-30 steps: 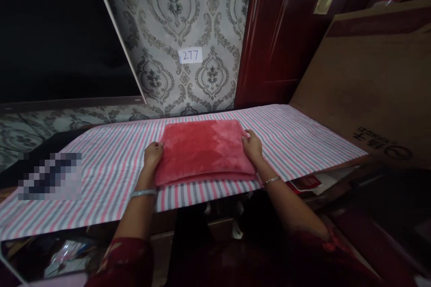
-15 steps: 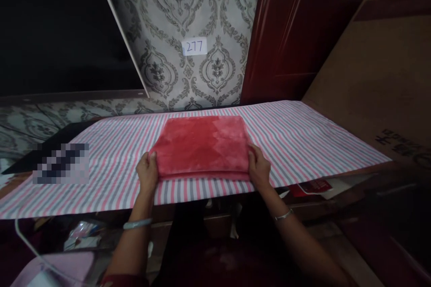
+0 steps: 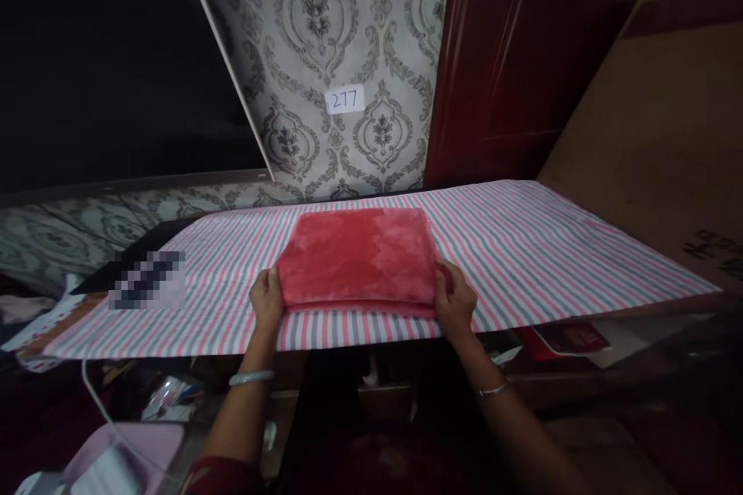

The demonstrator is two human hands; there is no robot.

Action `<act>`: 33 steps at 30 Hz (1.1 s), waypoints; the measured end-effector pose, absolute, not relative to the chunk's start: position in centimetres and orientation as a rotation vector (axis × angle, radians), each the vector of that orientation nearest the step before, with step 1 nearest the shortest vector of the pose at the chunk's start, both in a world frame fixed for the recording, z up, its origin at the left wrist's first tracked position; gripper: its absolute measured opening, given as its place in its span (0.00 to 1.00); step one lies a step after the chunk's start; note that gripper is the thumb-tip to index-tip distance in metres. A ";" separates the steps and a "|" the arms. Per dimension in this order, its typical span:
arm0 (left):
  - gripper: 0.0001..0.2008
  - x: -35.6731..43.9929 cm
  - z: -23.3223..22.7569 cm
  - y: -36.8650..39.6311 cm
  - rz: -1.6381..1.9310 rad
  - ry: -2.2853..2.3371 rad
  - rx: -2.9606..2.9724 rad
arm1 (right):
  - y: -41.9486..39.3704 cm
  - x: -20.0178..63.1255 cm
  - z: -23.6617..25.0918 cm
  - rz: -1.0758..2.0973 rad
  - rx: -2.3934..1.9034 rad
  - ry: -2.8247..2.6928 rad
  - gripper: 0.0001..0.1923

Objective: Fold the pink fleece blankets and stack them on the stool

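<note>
A folded red cloth (image 3: 360, 259) with a plush look and paler patches lies flat on a striped tablecloth (image 3: 522, 263). Its layers show along the near edge. My left hand (image 3: 268, 295) pinches the near left corner, thumb on top. At the near right corner, my right hand (image 3: 456, 295) grips the cloth between thumb and fingers. The fingertips under the fabric are hidden on both sides.
A large dark screen (image 3: 116, 69) stands at the left back. On the right, a big cardboard box (image 3: 667, 116) borders the table. A white cable (image 3: 98, 394) hangs below the left front edge, near a pink stool-like surface (image 3: 162, 441).
The camera view has turned a little, so the whole scene sits slightly farther right and lower. Both hands keep their hold on the red cloth, which looks the same.
</note>
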State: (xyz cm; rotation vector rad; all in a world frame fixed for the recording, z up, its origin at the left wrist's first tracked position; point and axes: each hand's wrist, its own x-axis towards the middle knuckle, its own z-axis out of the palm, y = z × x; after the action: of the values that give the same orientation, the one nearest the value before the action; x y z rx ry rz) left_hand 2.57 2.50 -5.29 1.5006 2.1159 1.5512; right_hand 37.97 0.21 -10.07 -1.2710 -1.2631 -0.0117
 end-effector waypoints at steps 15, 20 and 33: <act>0.18 1.9 -6.4 2.5 1.606 1.976 1.261 | -0.7 38.3 -11.4 -0.008 -1.295 -1.328 0.19; 0.19 1.5 -6.6 3.1 1.490 2.136 1.221 | -1.3 39.2 -11.6 -0.044 -1.292 -1.435 0.16; 0.35 10.8 -0.8 5.0 0.705 1.886 2.556 | 3.8 33.6 -3.0 -0.105 -1.514 -2.003 0.40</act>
State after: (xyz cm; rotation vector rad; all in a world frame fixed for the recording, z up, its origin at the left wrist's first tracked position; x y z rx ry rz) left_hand 10.77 4.99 -0.79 2.5561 1.8864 0.7049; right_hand 33.59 3.85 -3.00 -1.5143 -2.0028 -0.1053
